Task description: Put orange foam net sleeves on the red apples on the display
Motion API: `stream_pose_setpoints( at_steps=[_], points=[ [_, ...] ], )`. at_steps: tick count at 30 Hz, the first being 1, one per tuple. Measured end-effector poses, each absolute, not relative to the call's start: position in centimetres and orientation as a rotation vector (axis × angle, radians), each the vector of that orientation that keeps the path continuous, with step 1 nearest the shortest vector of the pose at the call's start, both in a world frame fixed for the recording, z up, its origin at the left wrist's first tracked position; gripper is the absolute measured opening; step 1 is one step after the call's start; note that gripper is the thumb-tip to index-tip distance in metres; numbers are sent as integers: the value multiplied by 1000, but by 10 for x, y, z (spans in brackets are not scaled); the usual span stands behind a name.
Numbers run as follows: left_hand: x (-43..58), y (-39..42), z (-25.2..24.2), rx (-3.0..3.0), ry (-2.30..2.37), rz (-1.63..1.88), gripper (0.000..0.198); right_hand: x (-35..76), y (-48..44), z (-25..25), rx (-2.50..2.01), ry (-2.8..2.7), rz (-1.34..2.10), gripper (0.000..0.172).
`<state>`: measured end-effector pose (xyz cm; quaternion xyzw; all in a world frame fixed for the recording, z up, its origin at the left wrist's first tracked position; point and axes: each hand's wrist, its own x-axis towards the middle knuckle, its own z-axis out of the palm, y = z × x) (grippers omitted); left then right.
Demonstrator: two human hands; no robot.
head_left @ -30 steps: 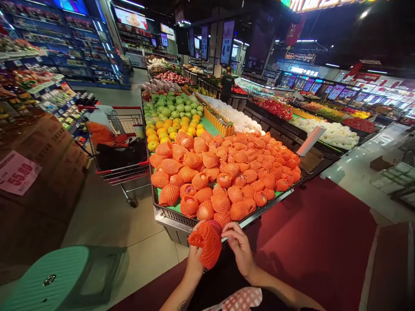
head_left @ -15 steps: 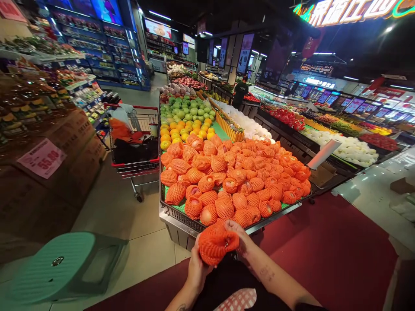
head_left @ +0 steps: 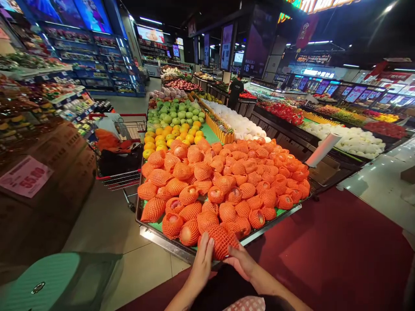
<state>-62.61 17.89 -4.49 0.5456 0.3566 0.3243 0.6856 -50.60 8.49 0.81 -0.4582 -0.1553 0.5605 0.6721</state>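
A fruit in an orange foam net [head_left: 222,242] is between my two hands, at the near edge of the display. My left hand [head_left: 202,260] presses on its left side with the fingers stretched forward. My right hand [head_left: 241,260] holds its lower right side, thumb on top and the other fingers partly hidden below. Just beyond lies a wide heap of net-wrapped fruits [head_left: 227,185], some with reddish skin showing through the net openings. The net covers the held fruit, so its skin is hidden.
Oranges [head_left: 171,136] and green fruits [head_left: 177,112] lie behind the heap. A shopping cart [head_left: 121,177] with bags stands left of the display, and a green stool [head_left: 45,280] at lower left. A white roll [head_left: 323,150] rises at the right. A person in black [head_left: 235,92] stands farther back.
Both hands have moved forward with the netted fruit, up to the heap's near edge. The net's loose, open end no longer shows. The view has shifted, and the display looks nearer.
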Motion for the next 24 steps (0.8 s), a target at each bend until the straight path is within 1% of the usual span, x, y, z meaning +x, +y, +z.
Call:
stream_pose_setpoints(
  at_steps=[3, 7, 10, 12, 15, 17, 18, 21, 22, 23, 24],
  points=[
    [-579, 174, -33, 1253, 737, 624, 64, -471, 79, 2, -1018, -315, 1119, 75],
    [-508, 173, 3, 1132, 597, 503, 61, -409, 72, -9, -946, -222, 1005, 72],
    [-463, 178, 26, 1042, 527, 387, 59, -357, 65, -10, -968, -174, 955, 78],
    [-440, 184, 36, 1078, 544, 398, 56, -318, 65, -1, -1041, -181, 893, 85],
    [-423, 201, 46, 1187, 562, 529, 46, -244, 80, 31, -1297, -311, 651, 99],
    [-424, 215, 49, 1238, 612, 614, 43, -183, 103, 58, -1609, -485, 458, 105],
    [-427, 222, 49, 1251, 655, 648, 43, -150, 118, 71, -1759, -591, 345, 105],
    [-450, 237, 42, 1262, 819, 740, 46, -61, 171, 93, -2041, -873, -50, 93],
    [-459, 240, 38, 1264, 876, 767, 47, -38, 188, 94, -2142, -977, -73, 91],
    [-469, 241, 32, 1261, 931, 786, 49, -18, 205, 93, -2243, -1091, -25, 89],
    [-480, 242, 27, 1255, 980, 792, 51, -2, 219, 90, -2331, -1198, 55, 91]
  ],
)
